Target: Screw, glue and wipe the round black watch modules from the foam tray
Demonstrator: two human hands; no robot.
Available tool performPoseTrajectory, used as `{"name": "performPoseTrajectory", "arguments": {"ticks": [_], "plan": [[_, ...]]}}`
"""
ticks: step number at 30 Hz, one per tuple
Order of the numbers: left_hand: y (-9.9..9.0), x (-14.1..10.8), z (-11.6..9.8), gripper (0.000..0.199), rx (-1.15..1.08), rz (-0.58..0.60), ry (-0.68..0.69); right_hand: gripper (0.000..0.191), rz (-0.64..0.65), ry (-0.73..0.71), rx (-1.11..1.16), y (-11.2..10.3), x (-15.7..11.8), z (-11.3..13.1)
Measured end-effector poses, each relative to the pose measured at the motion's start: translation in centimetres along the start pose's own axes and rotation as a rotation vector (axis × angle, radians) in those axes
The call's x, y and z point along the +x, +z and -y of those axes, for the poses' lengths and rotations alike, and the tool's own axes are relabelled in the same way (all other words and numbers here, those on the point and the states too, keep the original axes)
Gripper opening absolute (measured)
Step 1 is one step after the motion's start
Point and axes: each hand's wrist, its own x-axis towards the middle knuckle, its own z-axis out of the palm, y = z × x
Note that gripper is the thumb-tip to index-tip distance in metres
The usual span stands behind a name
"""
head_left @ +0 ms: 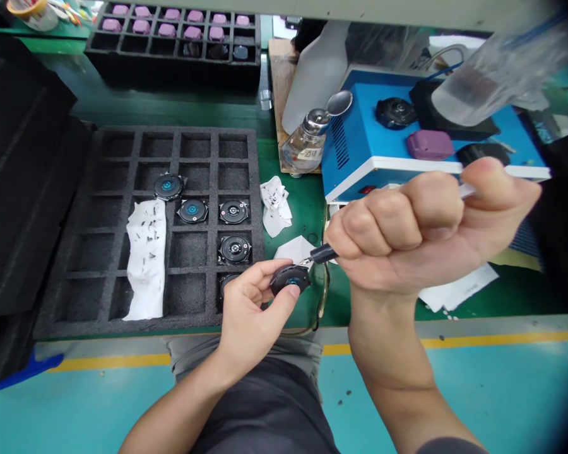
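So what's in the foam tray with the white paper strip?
Five round black pieces show. The paper strip hides what's beneath it, and the left hand partly covers the lowest piece.

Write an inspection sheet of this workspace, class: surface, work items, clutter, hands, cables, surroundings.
Surface: green bench, bearing a dark foam tray.
Work items: round black device; black-handled tool, tip at the device's edge; similar devices in the tray, one across dividers.
Clutter: marked white strip over the tray; crumpled paper beside it.
Hands: left hand pinches the device; right hand is closed round the tool.
Cables: yellowish loop near the device, cable or tube unclear.
Surroundings: blue box with a purple piece on top; glass bottle beside it; yellow-striped floor.
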Motion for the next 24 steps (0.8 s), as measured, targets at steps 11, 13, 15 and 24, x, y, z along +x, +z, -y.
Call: {"name": "performPoseTrajectory", "arguments": {"ticks": [11, 13, 15, 24], "plan": [[-0.04, 0.01, -0.08, 0.029, 0.002, -0.002, 0.001, 0.061, 0.005, 0.002, -0.004, -0.13, -0.04, 0.18], [-0.04, 0.02, -0.06, 0.030, 0.000, -0.001, 0.001, 0.061, 0.003, 0.000, -0.002, -0.09, -0.01, 0.19], [-0.03, 0.00, -0.02, 0.031, -0.003, 0.000, 0.003, 0.062, 0.003, 0.000, 0.006, -0.05, 0.02, 0.16], [-0.02, -0.02, -0.09, 0.030, 0.015, 0.001, 0.004, 0.060, 0.018, 0.014, 0.039, -0.03, 0.00, -0.01]]}}
